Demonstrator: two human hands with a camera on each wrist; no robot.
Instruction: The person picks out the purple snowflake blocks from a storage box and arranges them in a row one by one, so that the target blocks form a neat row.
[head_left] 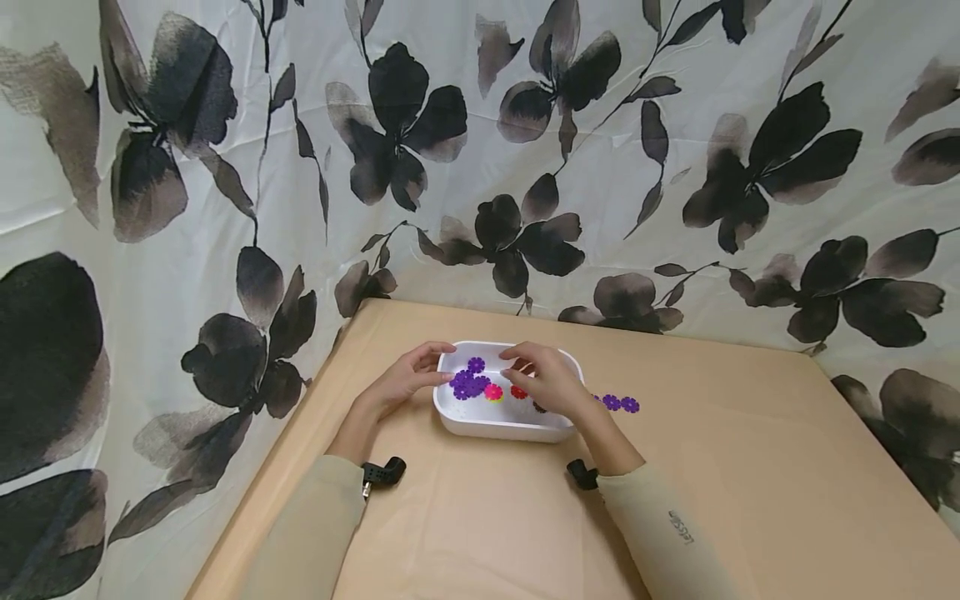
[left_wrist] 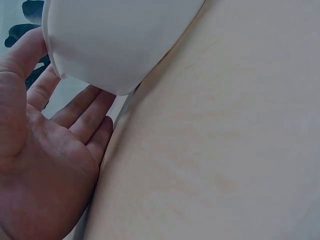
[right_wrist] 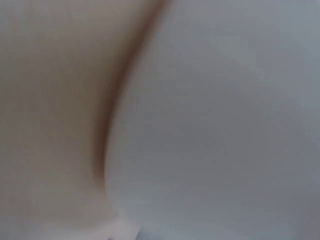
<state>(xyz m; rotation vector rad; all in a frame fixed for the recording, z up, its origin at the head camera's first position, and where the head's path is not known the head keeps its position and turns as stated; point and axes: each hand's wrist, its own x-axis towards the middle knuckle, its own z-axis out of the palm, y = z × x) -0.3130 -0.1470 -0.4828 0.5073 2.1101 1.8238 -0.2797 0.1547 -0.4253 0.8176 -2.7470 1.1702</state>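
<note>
A white plastic tub holds small flower-shaped plastic discs. A cluster of purple discs lies at its left end, with a pink disc and a red disc nearer the middle. My left hand holds the tub's left end; in the left wrist view its thumb is at the rim and its fingers reach behind the wall. Over the tub's right half hovers my right hand, thumb and index apart, no disc visible between them. It partly hides a dark disc. The right wrist view shows only the tub's blurred outer wall.
On the tan table, just right of the tub, lies a short row of purple discs, partly hidden by the right wrist. A flower-printed curtain hangs behind the table's back edge and along its left side.
</note>
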